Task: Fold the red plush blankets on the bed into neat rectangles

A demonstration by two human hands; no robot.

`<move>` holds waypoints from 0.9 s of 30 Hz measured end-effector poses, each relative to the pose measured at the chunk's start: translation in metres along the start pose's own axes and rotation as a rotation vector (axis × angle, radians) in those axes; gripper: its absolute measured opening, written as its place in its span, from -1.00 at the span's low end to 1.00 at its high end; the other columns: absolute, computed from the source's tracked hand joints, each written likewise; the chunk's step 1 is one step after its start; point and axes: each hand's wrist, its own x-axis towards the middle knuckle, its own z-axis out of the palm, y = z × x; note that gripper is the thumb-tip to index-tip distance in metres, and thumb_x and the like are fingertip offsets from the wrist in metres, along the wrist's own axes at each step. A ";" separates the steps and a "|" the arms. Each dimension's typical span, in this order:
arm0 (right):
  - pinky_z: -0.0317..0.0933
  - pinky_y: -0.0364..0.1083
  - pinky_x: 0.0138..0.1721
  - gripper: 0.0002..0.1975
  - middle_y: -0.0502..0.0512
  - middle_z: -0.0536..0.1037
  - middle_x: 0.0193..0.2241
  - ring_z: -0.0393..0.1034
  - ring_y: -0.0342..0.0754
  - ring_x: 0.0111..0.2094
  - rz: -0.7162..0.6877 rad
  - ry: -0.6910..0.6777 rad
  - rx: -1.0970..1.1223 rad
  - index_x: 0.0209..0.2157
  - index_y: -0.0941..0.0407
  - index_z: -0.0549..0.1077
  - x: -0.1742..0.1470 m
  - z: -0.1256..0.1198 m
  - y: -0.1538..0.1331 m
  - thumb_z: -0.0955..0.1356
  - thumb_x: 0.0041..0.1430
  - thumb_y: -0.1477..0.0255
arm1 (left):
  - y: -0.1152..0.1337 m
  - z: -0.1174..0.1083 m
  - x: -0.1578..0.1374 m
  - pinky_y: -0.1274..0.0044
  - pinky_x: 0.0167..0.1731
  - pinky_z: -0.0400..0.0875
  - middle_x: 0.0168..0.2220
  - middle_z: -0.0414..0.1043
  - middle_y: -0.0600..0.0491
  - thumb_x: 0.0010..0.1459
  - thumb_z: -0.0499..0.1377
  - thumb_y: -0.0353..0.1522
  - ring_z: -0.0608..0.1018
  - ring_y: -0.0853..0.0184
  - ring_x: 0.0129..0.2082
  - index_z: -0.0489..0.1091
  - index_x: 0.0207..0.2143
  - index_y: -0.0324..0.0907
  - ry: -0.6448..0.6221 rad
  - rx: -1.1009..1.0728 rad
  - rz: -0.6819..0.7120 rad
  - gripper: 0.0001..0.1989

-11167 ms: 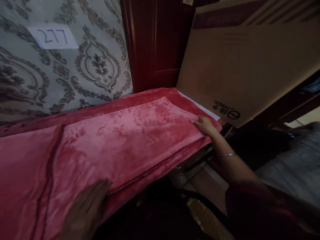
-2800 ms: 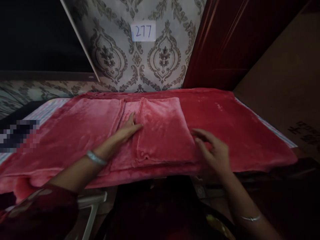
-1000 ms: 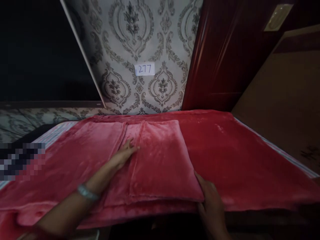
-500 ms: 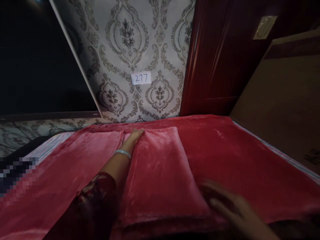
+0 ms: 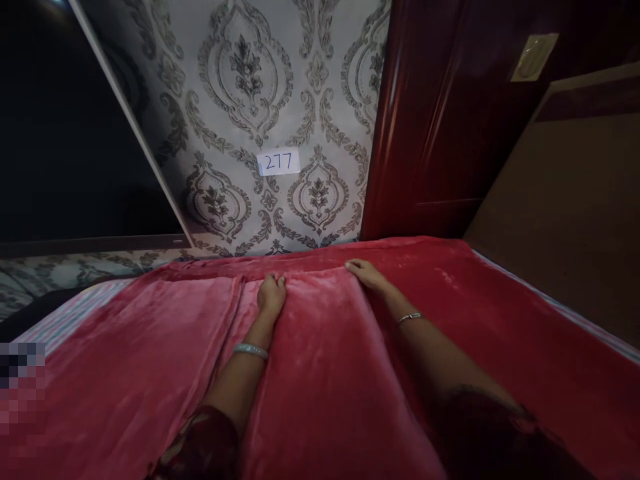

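Observation:
A plush red blanket [image 5: 320, 347] lies spread before me, with a long strip folded over in its middle. My left hand [image 5: 272, 293] is closed on the far left corner of that folded strip, its fingers curled into the cloth. At the strip's far right corner, my right hand [image 5: 365, 273] pinches the edge between thumb and fingers. Both arms reach forward over the blanket, a bangle on each wrist. The fingertips of both hands are partly hidden in the fabric.
Beyond the far edge stands a patterned wall with a paper label [image 5: 279, 161] reading 277. A dark screen [image 5: 85, 147] is at the left. Right of the wall are a dark red wooden panel [image 5: 425, 133] and a large cardboard box [image 5: 575, 200]. Striped cloth [image 5: 75, 313] shows under the blanket.
My right hand has moved from the near right side up to the far right corner of the folded strip and taken hold of it. My left hand stays on the far left corner.

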 end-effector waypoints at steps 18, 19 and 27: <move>0.11 -0.12 -0.37 -0.69 -0.07 0.34 -0.55 0.21 -0.09 -0.44 -0.036 -0.094 0.010 -0.54 0.07 0.33 0.003 0.003 0.028 0.30 0.04 0.11 | -0.006 0.000 0.014 0.40 -0.07 0.38 0.02 0.54 -0.25 0.29 0.10 -0.20 0.56 0.05 0.04 0.41 0.04 -0.27 -0.080 0.085 0.006 -0.60; 0.13 -0.12 -0.35 -0.72 -0.08 0.35 -0.54 0.22 -0.09 -0.43 -0.043 -0.116 0.037 -0.51 0.07 0.36 0.003 0.002 0.029 0.32 -0.01 0.13 | -0.008 0.000 0.015 0.41 -0.07 0.38 0.00 0.55 -0.23 0.26 0.14 -0.22 0.56 0.06 0.03 0.43 0.01 -0.27 -0.078 0.060 0.015 -0.63; 0.16 -0.10 -0.30 -0.72 -0.05 0.40 -0.51 0.26 -0.08 -0.40 -0.120 -0.088 0.117 -0.48 0.08 0.41 0.005 0.007 0.026 0.34 -0.01 0.14 | -0.016 0.002 0.020 0.51 -0.23 0.39 -0.23 0.57 0.00 0.20 0.13 -0.37 0.58 0.22 -0.21 0.41 -0.18 -0.20 0.032 -0.070 0.033 -0.85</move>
